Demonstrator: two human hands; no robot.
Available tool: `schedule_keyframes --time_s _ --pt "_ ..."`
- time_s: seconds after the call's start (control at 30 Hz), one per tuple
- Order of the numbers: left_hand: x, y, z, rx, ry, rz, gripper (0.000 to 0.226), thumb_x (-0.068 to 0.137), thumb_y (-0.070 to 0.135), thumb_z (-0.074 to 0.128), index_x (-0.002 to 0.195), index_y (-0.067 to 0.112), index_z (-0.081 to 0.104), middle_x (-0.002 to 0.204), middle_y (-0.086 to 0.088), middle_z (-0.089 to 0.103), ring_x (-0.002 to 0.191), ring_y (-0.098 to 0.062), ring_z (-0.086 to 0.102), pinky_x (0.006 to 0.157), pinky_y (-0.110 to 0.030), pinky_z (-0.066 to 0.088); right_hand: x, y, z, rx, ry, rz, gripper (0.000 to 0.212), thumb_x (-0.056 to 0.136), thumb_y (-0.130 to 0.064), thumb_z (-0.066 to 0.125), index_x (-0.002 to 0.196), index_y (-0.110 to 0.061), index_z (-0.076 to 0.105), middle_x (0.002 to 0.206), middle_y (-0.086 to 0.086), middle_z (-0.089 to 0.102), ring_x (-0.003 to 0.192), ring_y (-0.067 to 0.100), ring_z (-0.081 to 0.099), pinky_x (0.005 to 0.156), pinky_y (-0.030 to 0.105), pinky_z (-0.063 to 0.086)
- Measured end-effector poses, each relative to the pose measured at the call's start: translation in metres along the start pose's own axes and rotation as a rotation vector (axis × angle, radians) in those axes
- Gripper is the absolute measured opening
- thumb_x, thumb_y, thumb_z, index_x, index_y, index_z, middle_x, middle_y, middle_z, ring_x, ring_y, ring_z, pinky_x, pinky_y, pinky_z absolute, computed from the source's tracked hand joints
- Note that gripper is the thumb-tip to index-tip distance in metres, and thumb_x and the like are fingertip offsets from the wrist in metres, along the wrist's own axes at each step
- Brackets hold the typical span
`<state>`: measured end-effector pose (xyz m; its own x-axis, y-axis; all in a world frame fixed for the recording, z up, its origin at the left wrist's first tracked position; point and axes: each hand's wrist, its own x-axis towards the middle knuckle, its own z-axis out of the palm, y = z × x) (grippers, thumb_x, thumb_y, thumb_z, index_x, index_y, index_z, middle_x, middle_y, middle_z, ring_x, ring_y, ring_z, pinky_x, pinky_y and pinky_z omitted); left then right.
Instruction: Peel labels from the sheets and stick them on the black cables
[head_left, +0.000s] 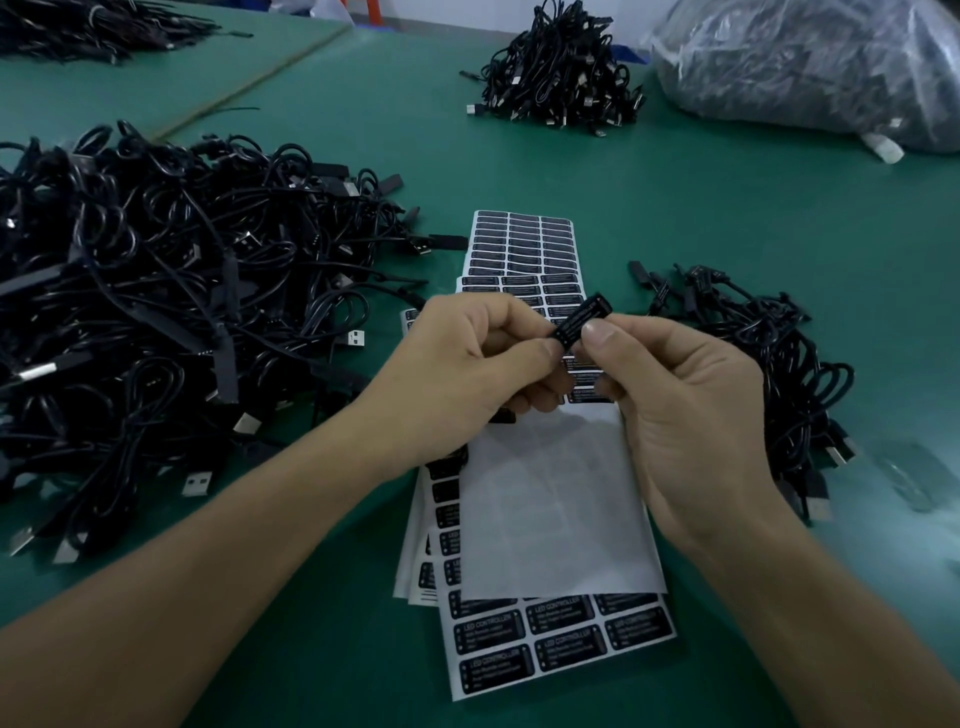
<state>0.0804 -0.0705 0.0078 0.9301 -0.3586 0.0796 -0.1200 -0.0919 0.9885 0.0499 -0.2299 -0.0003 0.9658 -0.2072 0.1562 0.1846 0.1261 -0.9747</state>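
Both of my hands meet above the label sheets (558, 642) in the middle of the green table. My left hand (467, 364) and my right hand (675, 410) pinch one small black label (582, 316) with white print between their fingertips, tilted up to the right. I cannot tell whether it lies on a cable part. Something dark shows under my left fingers. The top sheet has a large bare white backing area (550, 509), with rows of black labels left at its near end. A big heap of black cables (156, 312) lies to the left.
A smaller pile of black cables (769, 358) lies right of my right hand. Another cable pile (561, 73) sits far back, a clear plastic bag of cables (810, 67) at the back right, and more cables (78, 26) at the far left corner.
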Motion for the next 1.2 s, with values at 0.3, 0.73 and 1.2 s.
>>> schedule_keyframes --time_s 0.3,0.73,1.2 --pt "-0.001 0.0019 -0.0017 -0.066 -0.037 -0.048 0.01 0.095 0.002 0.062 0.092 0.008 0.069 0.076 -0.004 0.077 0.067 -0.013 0.072 0.061 -0.022 0.055 -0.0012 -0.0004 0.0034 -0.068 0.041 -0.086 0.011 0.085 -0.008 0.074 0.081 -0.018 0.075 0.072 -0.004 0.074 0.067 0.005 0.067 0.068 0.016 0.053" --pt "0.0004 0.0019 -0.0026 -0.08 -0.095 -0.057 0.008 0.095 0.004 0.063 0.097 0.007 0.069 0.08 -0.005 0.077 0.07 -0.013 0.073 0.061 -0.019 0.055 -0.0047 -0.0003 0.0067 -0.154 0.02 -0.274 0.022 0.09 0.0 0.069 0.08 -0.019 0.069 0.068 -0.015 0.071 0.061 0.001 0.068 0.06 0.011 0.052" --pt "-0.0006 0.0021 -0.0004 -0.104 -0.091 -0.064 0.005 0.094 0.003 0.063 0.094 0.006 0.068 0.08 -0.005 0.077 0.07 -0.014 0.073 0.062 -0.021 0.055 -0.0027 0.0017 0.0057 -0.154 0.003 -0.286 0.022 0.089 0.004 0.069 0.079 -0.017 0.07 0.067 -0.01 0.072 0.059 0.006 0.069 0.058 0.016 0.054"
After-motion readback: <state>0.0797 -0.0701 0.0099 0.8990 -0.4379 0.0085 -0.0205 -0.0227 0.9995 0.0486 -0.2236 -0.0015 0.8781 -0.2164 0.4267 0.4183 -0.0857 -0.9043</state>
